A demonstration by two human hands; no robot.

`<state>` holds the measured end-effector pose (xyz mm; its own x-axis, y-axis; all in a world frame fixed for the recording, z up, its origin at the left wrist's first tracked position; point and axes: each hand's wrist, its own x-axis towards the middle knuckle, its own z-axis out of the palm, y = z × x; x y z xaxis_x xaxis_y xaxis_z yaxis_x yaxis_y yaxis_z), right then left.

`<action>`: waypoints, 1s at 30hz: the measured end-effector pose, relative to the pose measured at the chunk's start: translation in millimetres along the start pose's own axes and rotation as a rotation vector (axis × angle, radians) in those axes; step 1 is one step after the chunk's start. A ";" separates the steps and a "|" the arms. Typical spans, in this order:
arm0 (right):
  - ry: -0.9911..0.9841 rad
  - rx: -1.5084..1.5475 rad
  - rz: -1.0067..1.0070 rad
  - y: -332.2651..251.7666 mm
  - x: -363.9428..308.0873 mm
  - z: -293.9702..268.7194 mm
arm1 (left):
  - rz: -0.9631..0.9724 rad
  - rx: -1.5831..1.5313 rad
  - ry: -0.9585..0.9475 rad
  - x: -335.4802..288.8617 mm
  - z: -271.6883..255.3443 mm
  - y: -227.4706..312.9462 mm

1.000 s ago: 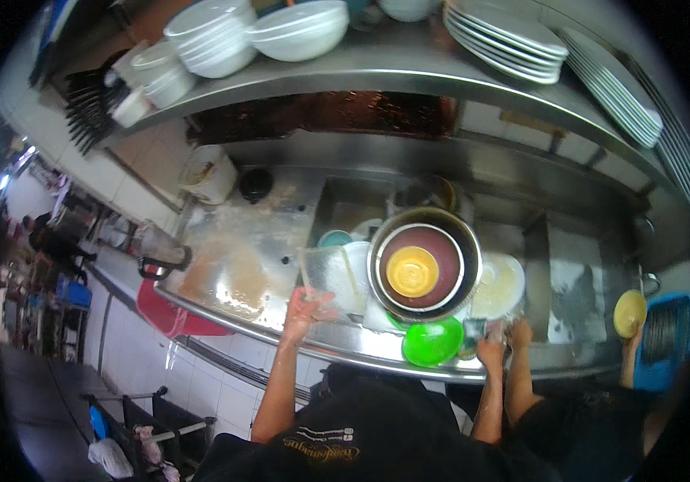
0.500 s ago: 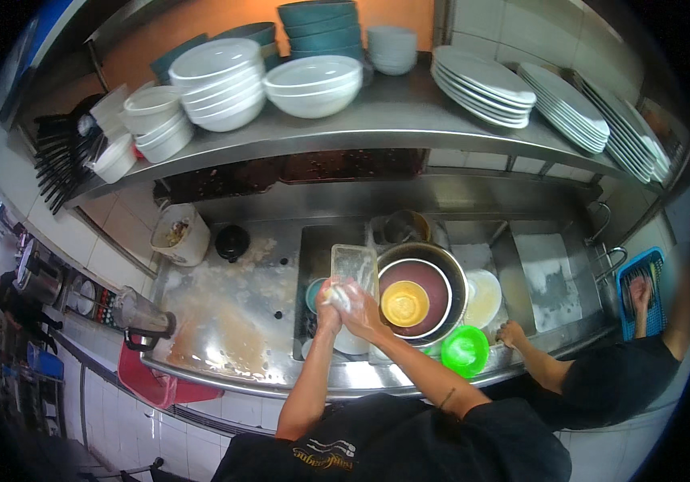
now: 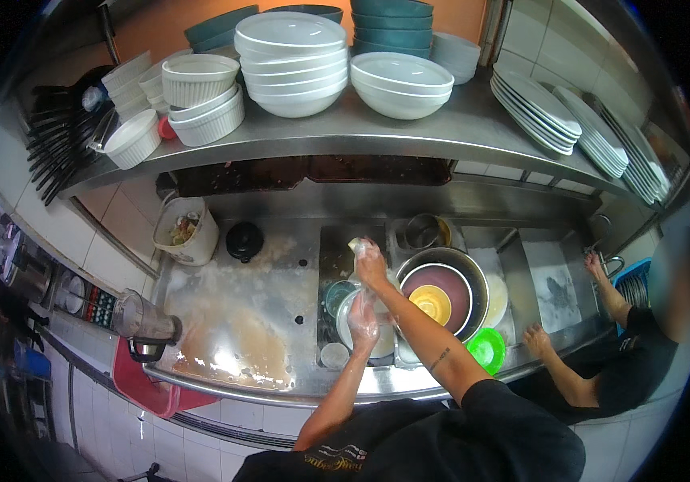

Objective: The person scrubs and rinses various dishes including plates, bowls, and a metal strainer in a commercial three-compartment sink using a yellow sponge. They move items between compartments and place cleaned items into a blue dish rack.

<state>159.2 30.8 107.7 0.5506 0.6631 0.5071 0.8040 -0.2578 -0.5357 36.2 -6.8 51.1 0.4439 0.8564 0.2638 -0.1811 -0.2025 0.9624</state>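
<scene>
Over the sink basin (image 3: pixel 351 241), my right hand (image 3: pixel 371 267) is closed round a pale, soapy sponge (image 3: pixel 357 244) that sticks out past the fingers. Nearer to me, my left hand (image 3: pixel 363 320) is soapy and closed on a clear plastic container (image 3: pixel 386 291), mostly hidden by my hands and right forearm. Beneath them in the basin lie a teal bowl (image 3: pixel 337 296), a round white dish (image 3: pixel 344 325) and a small cup (image 3: pixel 334 355). Right of my hands is a large pot (image 3: pixel 480 299) holding a maroon-lined bowl (image 3: pixel 459 299) and a yellow bowl (image 3: pixel 430 304).
A bright green bowl (image 3: pixel 486 350) sits near the front edge. At right, a co-worker's hands (image 3: pixel 536 341) are by the other basin (image 3: pixel 550 277). A blender jug (image 3: pixel 142 317), scrap bucket (image 3: pixel 187 233) and black lid (image 3: pixel 244 241) stand left. Overhead, a steel shelf (image 3: pixel 297 149) bears crockery.
My hands have separated: the right moved up and away with the sponge, the left stayed lower. The clear container has dropped behind them. My view shifted left, and the co-worker's far hand reached the tap.
</scene>
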 end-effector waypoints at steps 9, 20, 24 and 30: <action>-0.302 0.453 0.694 15.3 -12.3 -2.3 | 0.164 0.265 -0.225 -12.3 -17.3 54.5; -0.195 0.210 0.188 4.1 10.6 -26.8 | -0.484 0.051 -0.875 144.9 -88.7 43.3; 0.145 0.177 -0.029 -39.2 8.7 16.2 | -0.354 -0.469 -0.244 110.9 -57.2 -16.4; -0.003 0.078 0.089 -1.5 3.9 -0.3 | -0.039 0.217 -0.357 74.0 -44.0 36.4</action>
<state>160.3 33.6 110.6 0.6180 0.6421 0.4536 0.7322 -0.2602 -0.6294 23.8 70.0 102.8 0.7302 0.6544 0.1964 0.0138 -0.3015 0.9534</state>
